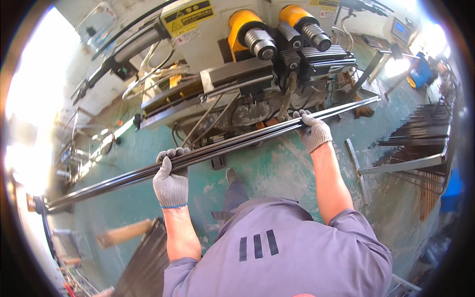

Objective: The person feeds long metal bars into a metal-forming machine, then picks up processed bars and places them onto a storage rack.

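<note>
Several long, thin dark metal bars (237,144) stretch across in front of me in a bundle, slanting up from the lower left to the upper right. My left hand (170,182), in a grey knitted glove, is closed round them left of the middle, its thumb on the near side. Farther right, my right hand (313,131) in a matching glove grips the same bundle. The bars' left ends reach out past the floor's left side. Their right ends fan slightly apart near the machine's right end. Parts of the fingers are hidden behind the bars.
A machine with two orange housings and ribbed metal spindles (260,43) stands ahead, above its dark bed (237,71). At right, dark bars lie stacked on a metal rack (403,165). More bars (143,265) and a brown roll (124,233) are at lower left.
</note>
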The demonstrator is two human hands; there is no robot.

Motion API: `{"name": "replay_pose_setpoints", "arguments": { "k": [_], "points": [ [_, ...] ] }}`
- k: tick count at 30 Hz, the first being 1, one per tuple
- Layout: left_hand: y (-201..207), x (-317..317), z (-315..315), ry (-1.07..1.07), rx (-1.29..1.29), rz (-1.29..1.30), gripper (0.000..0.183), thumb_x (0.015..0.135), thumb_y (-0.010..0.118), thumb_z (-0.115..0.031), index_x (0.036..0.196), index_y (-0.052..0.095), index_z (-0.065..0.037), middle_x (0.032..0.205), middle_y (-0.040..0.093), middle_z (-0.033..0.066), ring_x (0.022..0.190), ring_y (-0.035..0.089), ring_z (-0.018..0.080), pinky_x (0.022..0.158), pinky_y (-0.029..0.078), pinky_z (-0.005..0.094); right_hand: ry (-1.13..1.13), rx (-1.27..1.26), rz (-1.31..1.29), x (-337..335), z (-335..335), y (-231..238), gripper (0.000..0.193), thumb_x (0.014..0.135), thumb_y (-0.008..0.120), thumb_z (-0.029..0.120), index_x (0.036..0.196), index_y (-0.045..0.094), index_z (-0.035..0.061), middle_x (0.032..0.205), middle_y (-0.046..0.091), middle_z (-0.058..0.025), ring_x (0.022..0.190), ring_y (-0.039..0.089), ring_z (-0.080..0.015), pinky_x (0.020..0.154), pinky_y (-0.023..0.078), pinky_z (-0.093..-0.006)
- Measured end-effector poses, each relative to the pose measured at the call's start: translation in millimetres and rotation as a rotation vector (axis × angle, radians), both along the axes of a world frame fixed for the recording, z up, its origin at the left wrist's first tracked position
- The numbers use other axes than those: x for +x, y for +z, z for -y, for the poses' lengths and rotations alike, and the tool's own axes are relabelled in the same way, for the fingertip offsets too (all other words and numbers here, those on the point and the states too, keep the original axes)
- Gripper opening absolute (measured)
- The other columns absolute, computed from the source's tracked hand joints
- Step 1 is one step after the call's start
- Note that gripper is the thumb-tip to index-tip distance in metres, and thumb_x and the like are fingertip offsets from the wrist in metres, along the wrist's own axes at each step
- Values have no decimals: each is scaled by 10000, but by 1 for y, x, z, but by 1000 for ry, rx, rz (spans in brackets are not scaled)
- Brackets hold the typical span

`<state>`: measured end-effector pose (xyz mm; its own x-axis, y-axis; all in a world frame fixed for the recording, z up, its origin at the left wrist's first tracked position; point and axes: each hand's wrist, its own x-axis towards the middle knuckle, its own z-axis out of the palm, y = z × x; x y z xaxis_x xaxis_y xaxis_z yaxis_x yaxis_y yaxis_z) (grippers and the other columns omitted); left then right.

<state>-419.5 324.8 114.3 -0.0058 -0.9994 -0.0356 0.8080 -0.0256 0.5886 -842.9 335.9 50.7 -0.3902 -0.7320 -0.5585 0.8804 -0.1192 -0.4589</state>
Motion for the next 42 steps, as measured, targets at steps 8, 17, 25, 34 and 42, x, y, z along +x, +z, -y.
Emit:
{"name": "replay_pose_setpoints", "arguments": {
  "k": [8, 17, 25, 34, 42],
  "points": [
    [-24, 124, 146, 26, 18, -49, 230, 1003, 638, -106, 1204, 656, 4, 1162, 710, 138, 1166, 662, 340, 1157, 455, 593, -278, -12, -339, -47, 123, -6, 189, 975, 769, 112, 1113, 692, 8, 999, 754, -128, 860, 735, -280, 718, 634, -432],
    [-49, 133, 270, 75, 168, 117, 260, 1067, 605, -179, 1185, 684, 38, 1185, 721, 159, 1146, 685, 321, 1104, 530, 496, -175, 173, -520, -16, 227, 13, 128, 980, 739, 153, 1040, 716, 43, 945, 746, -65, 823, 722, -213, 676, 603, -363],
    [-66, 17, 303, -177, 320, -49, 274, 1078, 577, -187, 1252, 681, -2, 1280, 709, 163, 1258, 641, 356, 1154, 490, 568, 32, 335, -1331, -33, 254, -59, 248, 982, 583, 117, 1151, 714, -9, 1032, 745, -130, 959, 678, -198, 847, 518, -353],
    [-57, -5, 314, -339, 237, -113, 353, 1102, 512, -235, 1265, 666, 37, 1311, 685, 189, 1283, 615, 348, 1180, 442, 560, 309, 655, -1369, -29, 261, -51, 358, 1073, 346, 82, 1220, 670, 55, 1210, 734, -84, 1158, 678, -197, 996, 510, -339],
    [-91, 30, 328, -46, 340, -7, 392, 1099, 536, -268, 1308, 617, 54, 1313, 676, 203, 1295, 607, 394, 1188, 448, 557, -186, 230, -807, -29, 279, -94, 227, 1003, 558, 77, 1098, 718, -54, 1016, 761, -173, 914, 724, -233, 804, 539, -358]
  ]
}}
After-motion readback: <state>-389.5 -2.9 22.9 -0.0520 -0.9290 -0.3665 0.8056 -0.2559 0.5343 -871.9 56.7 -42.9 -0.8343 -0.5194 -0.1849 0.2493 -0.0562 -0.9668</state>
